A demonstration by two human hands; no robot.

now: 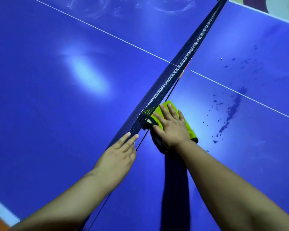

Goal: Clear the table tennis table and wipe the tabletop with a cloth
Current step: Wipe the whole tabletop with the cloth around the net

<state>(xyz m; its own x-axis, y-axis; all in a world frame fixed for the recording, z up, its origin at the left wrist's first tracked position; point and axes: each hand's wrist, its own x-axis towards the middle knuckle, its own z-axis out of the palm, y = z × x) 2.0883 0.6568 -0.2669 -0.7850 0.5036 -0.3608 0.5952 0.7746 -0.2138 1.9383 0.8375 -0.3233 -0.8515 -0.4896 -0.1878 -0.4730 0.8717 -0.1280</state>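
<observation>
Cloth (170, 105) under flat right hand (172, 126), pressed to tabletop (57, 139) just beside net (175, 72); dark splatter (232, 110) off to its right, streak running away; left hand (118, 155), fingers straight, touching net.

I get a bright, heavily saturated picture, lit from overhead. The glossy blue tabletop (40, 114) throws back a large white patch of glare left of centre. A softer glow sits on the right, close to the black mesh net (173, 75). A hard dark band of shadow lies just left of the person's right forearm (223, 180) and runs to the near edge. The wide lens bows the net. Detail is soft throughout, more so toward the corners.
</observation>
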